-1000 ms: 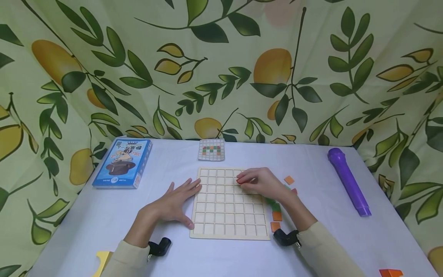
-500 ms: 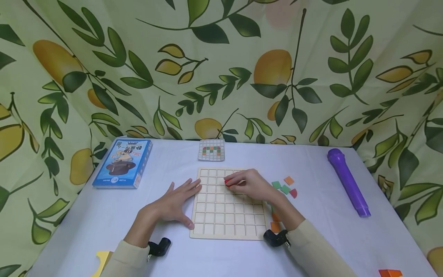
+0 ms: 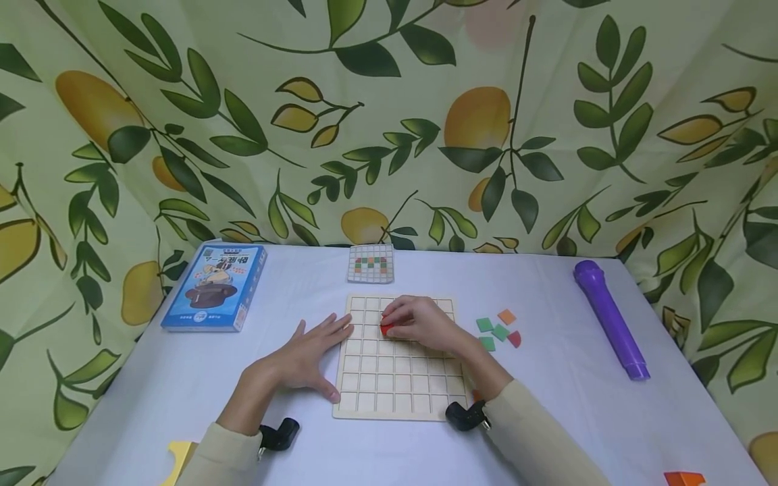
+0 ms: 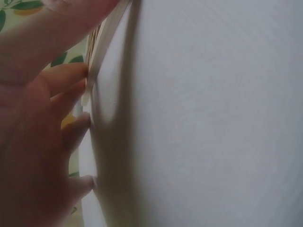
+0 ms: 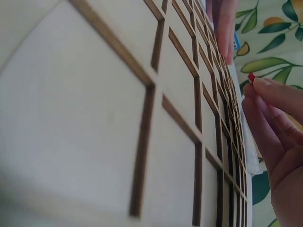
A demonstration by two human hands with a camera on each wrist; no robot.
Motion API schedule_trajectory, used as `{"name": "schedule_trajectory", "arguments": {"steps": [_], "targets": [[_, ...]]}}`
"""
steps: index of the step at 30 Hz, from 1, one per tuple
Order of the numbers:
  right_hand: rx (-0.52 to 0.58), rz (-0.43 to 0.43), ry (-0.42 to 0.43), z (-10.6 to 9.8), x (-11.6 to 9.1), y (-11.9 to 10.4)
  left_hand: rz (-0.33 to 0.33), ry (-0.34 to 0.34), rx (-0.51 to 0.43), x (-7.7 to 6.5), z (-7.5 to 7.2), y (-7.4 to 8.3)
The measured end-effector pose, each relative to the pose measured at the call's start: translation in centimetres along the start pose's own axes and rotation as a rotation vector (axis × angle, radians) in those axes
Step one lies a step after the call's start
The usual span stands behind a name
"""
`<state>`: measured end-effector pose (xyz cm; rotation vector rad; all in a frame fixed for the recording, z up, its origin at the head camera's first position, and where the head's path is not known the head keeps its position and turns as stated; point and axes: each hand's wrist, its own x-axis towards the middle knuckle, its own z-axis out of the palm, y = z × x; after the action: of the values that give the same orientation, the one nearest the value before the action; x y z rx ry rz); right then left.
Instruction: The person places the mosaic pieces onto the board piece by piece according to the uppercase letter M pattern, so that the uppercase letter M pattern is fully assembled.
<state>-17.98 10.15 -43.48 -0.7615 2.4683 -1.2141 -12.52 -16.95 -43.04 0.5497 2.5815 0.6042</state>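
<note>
A pale wooden grid board (image 3: 377,383) lies on the white table, its square cells framed by raised strips. My left hand (image 3: 305,356) rests at the board's left edge with fingers spread; in the left wrist view its fingertips (image 4: 81,71) touch that edge. Over the upper part of the board, my right hand (image 3: 424,325) pinches a small red tile (image 3: 385,329) between thumb and fingers. The right wrist view shows only a corner of this red tile (image 5: 251,76) past the fingertips, close over the grid.
Right of the board lie several green tiles (image 3: 500,332), an orange square (image 3: 506,316) and a red quarter-round tile (image 3: 514,339). A patterned card (image 3: 371,263) lies behind the board. A blue box (image 3: 214,287) stands left, a purple microphone-shaped object (image 3: 610,320) right.
My right hand has moved left across the board with the red tile, uncovering the green and red tiles at the right. My left hand has stayed at the board's edge.
</note>
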Motion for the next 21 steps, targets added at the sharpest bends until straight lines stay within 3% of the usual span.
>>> {"name": "schedule_trajectory", "arguments": {"steps": [12,21], "targets": [[-0.063,-0.016,0.062,2.4,1.6,-0.8,0.017,-0.001,-0.01,-0.1,-0.1,-0.1],[-0.099,-0.022,0.072,2.9,1.7,-1.1,0.035,0.015,-0.016,-0.1,0.0,-0.2]]}}
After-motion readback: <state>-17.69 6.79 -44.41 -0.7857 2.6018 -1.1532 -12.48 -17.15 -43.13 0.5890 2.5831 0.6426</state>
